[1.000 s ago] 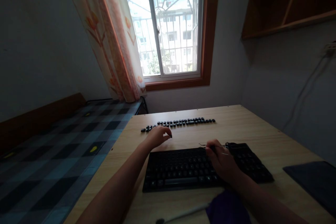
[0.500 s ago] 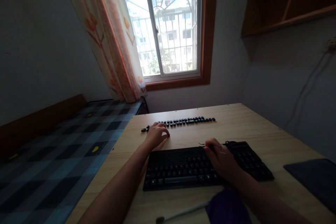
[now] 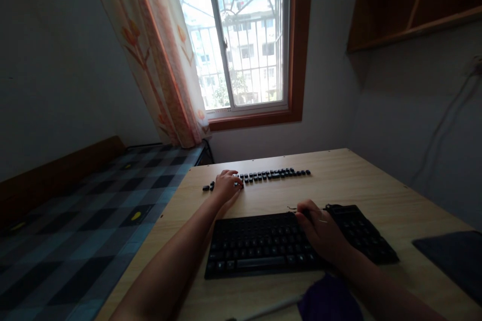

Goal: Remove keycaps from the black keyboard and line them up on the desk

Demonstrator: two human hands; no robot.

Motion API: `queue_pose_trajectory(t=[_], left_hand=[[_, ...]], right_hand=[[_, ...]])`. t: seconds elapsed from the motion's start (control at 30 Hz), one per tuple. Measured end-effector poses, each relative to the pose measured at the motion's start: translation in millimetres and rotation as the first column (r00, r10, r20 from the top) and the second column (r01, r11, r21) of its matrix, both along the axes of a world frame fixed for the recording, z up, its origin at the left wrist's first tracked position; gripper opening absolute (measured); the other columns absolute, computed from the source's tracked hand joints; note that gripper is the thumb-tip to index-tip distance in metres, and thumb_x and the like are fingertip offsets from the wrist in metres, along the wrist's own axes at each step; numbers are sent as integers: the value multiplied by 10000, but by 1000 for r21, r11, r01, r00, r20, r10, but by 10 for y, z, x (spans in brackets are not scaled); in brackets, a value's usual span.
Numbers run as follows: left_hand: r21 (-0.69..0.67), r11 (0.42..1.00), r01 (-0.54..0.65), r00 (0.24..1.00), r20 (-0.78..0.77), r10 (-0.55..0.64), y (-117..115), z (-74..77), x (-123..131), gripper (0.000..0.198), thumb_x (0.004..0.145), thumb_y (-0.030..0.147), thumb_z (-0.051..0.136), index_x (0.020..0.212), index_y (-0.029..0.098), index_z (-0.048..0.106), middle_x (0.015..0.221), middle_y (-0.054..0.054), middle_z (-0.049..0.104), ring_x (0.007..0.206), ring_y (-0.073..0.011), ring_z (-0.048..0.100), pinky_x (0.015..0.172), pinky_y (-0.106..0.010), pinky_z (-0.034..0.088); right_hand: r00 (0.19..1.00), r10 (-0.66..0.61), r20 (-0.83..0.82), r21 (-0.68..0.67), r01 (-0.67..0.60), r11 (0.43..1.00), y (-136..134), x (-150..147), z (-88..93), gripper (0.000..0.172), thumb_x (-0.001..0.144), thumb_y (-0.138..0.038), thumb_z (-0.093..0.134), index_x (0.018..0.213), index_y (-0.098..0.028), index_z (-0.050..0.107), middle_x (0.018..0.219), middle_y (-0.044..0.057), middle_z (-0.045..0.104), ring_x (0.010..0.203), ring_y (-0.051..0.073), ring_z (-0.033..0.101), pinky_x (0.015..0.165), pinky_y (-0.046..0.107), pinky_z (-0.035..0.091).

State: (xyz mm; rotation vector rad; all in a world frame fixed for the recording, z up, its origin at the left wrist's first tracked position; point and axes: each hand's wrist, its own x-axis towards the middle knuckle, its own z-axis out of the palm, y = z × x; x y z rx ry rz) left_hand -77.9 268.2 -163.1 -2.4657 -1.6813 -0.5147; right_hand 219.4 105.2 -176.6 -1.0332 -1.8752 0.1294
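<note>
My left hand [image 3: 226,184] reaches to the far part of the table, its fingertips closed on a small black keycap at the near side of a row of loose black keycaps [image 3: 276,175]. Part of that row is hidden behind the hand. Over the upper right part of a black keyboard [image 3: 259,248], my right hand [image 3: 319,228] is closed round a thin wire tool [image 3: 291,207], whose ends show on both sides of the fingers. The keyboard's top rows look dark and bare, while the lower rows carry keys.
A purple cloth [image 3: 329,301] and a pale thin-handled tool [image 3: 273,306] lie at the table's near edge. At the right is a dark flat mat [image 3: 452,258]. A bed with a checked cover [image 3: 150,200] adjoins the table's left side.
My left hand has moved away from me, up to the keycap row. My right hand stays over the keyboard with the wire tool.
</note>
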Motion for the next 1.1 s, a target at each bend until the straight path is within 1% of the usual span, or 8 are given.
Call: queue_pose_trajectory(t=[0.3,0.4,0.5,0.6,0.7,0.83,0.97,1.1], left_hand=[[27,1000,9,999,51,-10,30,74,21,103,777,261,702,848,289,772,1178,-30,682,1150,-269,522,1000,-430,389],[70,996,50,975,215,-64,-9,250,51,106,805,285,686,874,257,761,1086,-32,713,1063,-232,586,987,-394,418],[88,995,49,896,437,-83,-135,456,159,156,845,283,625,899,204,749,954,-46,734,911,-197,645,885,-339,481],[-14,996,91,823,564,-68,-349,541,381,203,855,285,597,954,178,738,904,-54,745,805,-182,663,769,-305,513],[-138,958,253,853,500,-153,-579,428,667,184,850,260,605,949,187,741,898,-44,751,786,-174,662,763,-297,517],[-180,940,289,927,300,-227,-753,124,924,182,863,234,585,930,202,751,949,-47,745,844,-188,658,844,-321,504],[-190,945,266,953,199,-228,-743,-76,944,209,879,241,557,914,196,757,946,-61,744,898,-209,656,871,-332,490],[-256,932,257,957,202,-208,-710,-125,908,224,880,242,543,917,201,761,955,-55,754,917,-212,664,847,-311,494]], right_hand=[[1000,20,10,7,-20,1000,-5,13,6,190,1009,-314,379,910,-213,507,694,-5,585,536,146,553,543,263,407],[999,34,-14,-11,-34,999,-14,12,4,190,1004,-325,388,908,-213,508,703,-3,585,551,146,551,555,264,412],[996,41,-85,-99,-49,994,-11,-3,-20,205,1000,-353,397,908,-210,513,684,-7,564,560,146,536,568,270,417],[966,89,-242,-263,-154,952,-1,-40,-58,247,1003,-403,396,900,-206,505,644,-21,525,531,132,499,519,251,399],[890,156,-427,-397,-340,852,0,-85,-94,281,997,-463,409,922,-202,483,627,-39,504,490,109,463,461,221,366],[830,193,-523,-460,-466,756,-17,-136,-119,318,980,-510,439,924,-198,470,610,-53,496,461,88,435,437,202,331],[868,216,-447,-488,-439,754,-29,-200,-105,332,986,-509,424,903,-193,485,587,-50,490,477,92,431,460,212,335],[917,179,-357,-490,-347,800,2,-267,-85,329,985,-503,421,922,-191,502,593,-41,498,499,106,445,473,224,348]])
